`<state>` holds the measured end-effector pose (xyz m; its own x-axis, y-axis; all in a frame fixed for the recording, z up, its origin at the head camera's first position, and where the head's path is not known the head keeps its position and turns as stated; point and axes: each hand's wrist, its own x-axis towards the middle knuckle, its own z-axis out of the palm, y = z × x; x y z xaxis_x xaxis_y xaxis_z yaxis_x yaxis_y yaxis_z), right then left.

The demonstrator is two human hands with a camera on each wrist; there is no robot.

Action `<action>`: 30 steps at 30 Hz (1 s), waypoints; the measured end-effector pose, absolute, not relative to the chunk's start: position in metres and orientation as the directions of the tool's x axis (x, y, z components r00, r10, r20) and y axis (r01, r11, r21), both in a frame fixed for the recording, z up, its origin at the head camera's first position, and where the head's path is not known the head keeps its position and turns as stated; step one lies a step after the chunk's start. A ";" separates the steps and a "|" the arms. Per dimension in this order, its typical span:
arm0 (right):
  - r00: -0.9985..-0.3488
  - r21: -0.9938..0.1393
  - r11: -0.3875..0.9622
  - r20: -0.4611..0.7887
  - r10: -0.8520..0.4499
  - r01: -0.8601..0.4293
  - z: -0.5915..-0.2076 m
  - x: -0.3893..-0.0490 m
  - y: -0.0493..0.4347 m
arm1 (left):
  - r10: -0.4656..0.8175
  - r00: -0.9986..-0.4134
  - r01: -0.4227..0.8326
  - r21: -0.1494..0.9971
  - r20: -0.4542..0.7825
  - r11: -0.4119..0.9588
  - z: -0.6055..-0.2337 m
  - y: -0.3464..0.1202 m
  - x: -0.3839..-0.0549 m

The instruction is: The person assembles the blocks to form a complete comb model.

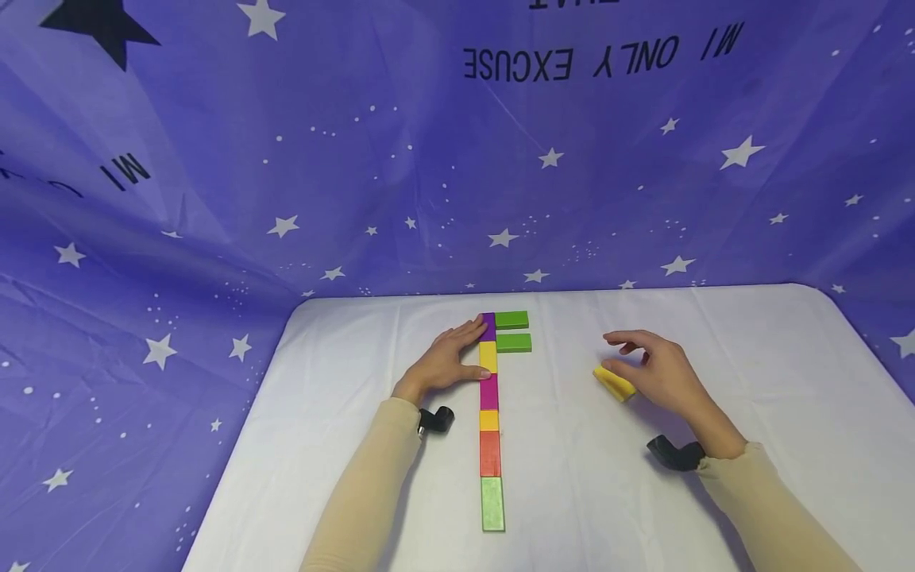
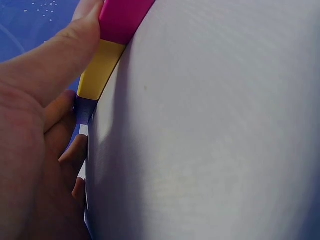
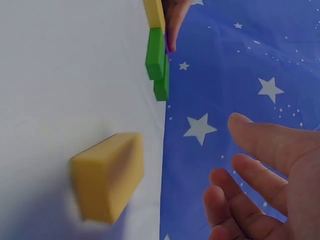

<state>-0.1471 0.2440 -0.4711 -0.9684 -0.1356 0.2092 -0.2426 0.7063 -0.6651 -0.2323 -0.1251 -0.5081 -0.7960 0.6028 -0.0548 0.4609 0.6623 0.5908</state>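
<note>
A straight row of coloured blocks runs along the white table, with a purple block (image 1: 489,327) at its far end, then a yellow block (image 1: 488,357) and a magenta block (image 1: 489,392). My left hand (image 1: 445,361) lies along the row's left side. Its fingertips touch the purple block, and its thumb is where the yellow and magenta blocks meet. Two green blocks (image 1: 513,343) stick out to the right from the far end. My right hand (image 1: 661,373), fingers loosely bent, hovers beside a separate yellow block (image 3: 107,175). A gap shows between them in the right wrist view.
Nearer me, the row continues with a short yellow-orange block (image 1: 489,420), a red block (image 1: 489,454) and a light green block (image 1: 492,504). A purple-blue cloth (image 1: 443,175) with stars hangs behind the white table (image 1: 572,492).
</note>
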 end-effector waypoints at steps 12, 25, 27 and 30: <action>-0.976 -0.629 0.748 0.176 -0.128 -0.212 -0.482 -0.122 0.259 | 0.601 -0.797 0.461 0.584 -0.057 0.668 -0.510 -0.126 -0.233; -0.973 -0.520 0.822 0.131 -0.192 -0.233 -0.492 -0.118 0.260 | 0.609 -0.791 0.472 0.582 -0.050 0.662 -0.509 -0.126 -0.233; -0.972 -0.509 0.828 0.125 -0.199 -0.235 -0.494 -0.119 0.260 | 0.609 -0.791 0.473 0.580 -0.052 0.663 -0.509 -0.125 -0.232; -0.969 -0.497 0.832 0.126 -0.213 -0.248 -0.496 -0.121 0.260 | 0.606 -0.794 0.470 0.579 -0.052 0.666 -0.509 -0.125 -0.233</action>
<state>-0.1206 0.2601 -0.4956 -0.9688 -0.2131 0.1264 -0.2478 0.8315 -0.4972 -0.2327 -0.1255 -0.5092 -0.7937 0.6060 -0.0522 0.4702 0.6658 0.5793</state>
